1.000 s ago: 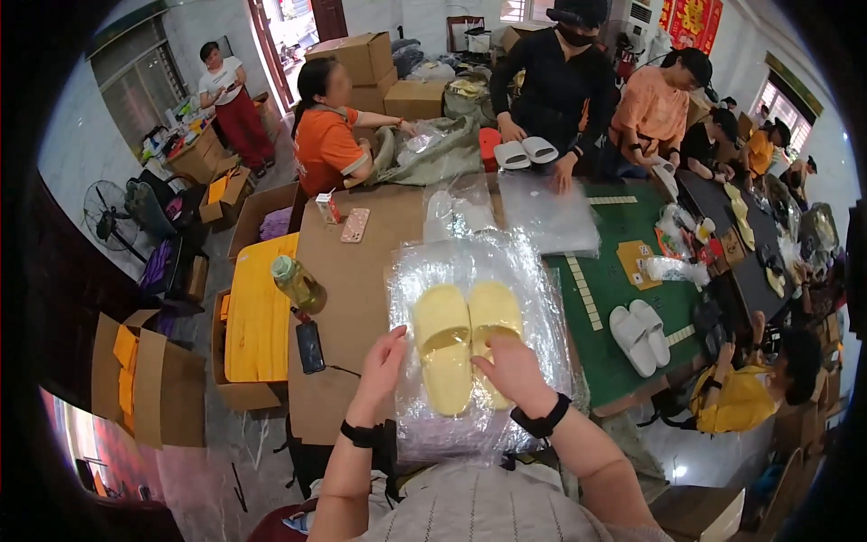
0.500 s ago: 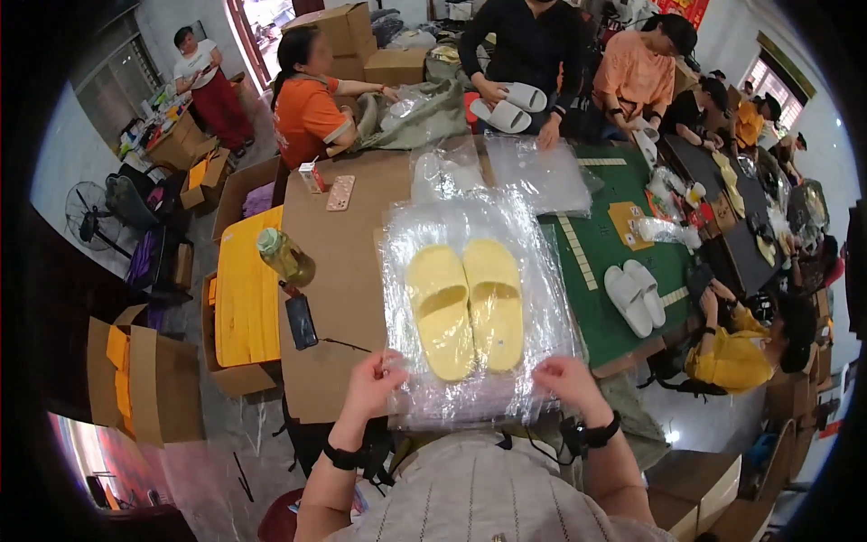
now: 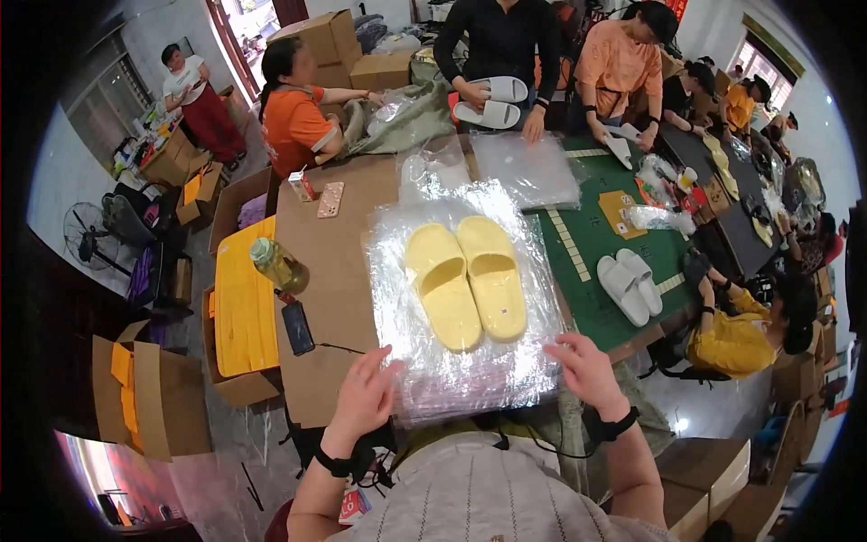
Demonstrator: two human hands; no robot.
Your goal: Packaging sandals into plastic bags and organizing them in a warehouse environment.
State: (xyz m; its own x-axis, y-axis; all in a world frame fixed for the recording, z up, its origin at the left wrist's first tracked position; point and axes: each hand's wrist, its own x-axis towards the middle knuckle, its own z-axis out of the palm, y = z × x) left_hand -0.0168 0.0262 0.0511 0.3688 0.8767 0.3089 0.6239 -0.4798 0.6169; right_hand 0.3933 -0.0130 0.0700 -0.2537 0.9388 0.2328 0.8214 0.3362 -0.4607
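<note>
A pair of yellow slide slippers [image 3: 467,285] lies side by side in front of me, toes away from me. Under them is a stack of shiny clear plastic bags [image 3: 433,379]; whether the top film also covers the slippers, I cannot tell. At the stack's near left edge, my left hand [image 3: 366,395] is open with fingers bent and apart. My right hand [image 3: 589,375] is open too, fingers stretched toward the near right edge of the bags. Neither hand visibly grips anything.
A phone [image 3: 297,328], a green-lidded bottle [image 3: 278,264] and a drink carton [image 3: 301,186] stand or lie on the brown board at left. Grey slippers [image 3: 629,286] rest on the green mat at right. Co-workers stand across the table; one holds grey slippers [image 3: 490,101].
My fingers, earlier at the near edges of the plastic, have spread and lifted. The yellow slippers sit slightly farther away and show less glare. A co-worker's grey slipper at back right has turned.
</note>
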